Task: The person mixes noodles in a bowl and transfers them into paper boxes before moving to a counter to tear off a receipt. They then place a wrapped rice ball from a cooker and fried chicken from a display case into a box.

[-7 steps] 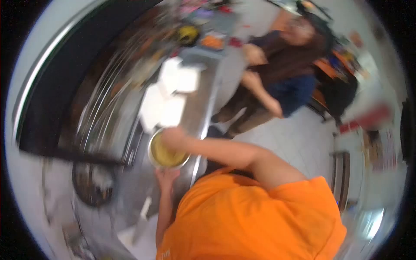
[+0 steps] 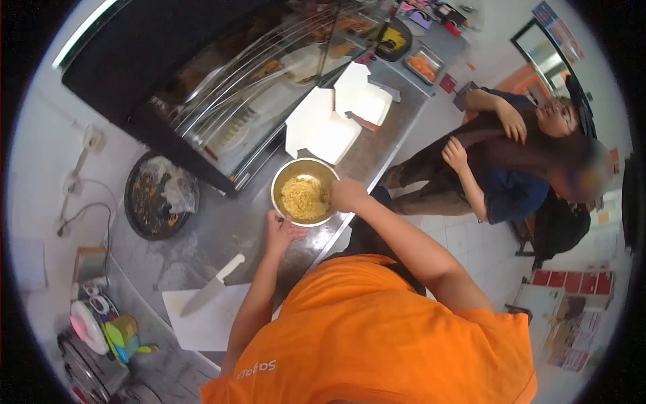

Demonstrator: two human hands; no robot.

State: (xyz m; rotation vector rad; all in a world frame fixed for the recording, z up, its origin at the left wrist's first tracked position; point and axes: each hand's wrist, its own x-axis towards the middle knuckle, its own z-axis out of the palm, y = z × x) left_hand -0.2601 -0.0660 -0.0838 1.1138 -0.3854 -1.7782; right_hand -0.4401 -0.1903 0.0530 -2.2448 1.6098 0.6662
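Observation:
A round metal bowl of yellow noodles stands on the steel counter in front of me. My left hand is at the near-left side of the bowl, its thumb and fingers against the wall. At the right rim, my right hand is closed, knuckles up. A small dark shape shows beside its fingers inside the bowl, but what they hold is hidden. Just beyond the bowl, two white takeaway boxes lie with their lids folded back.
A knife lies across a white cutting board at near left. A black round pan with a plastic bag sits left, below a glass display case. An orange-filled tray is far back. A person in a dark apron stands right.
The view has turned and sharpened, so the bowl appears further right and higher. My right hand has shifted from over the noodles to the bowl's right rim. My left hand stays at the bowl.

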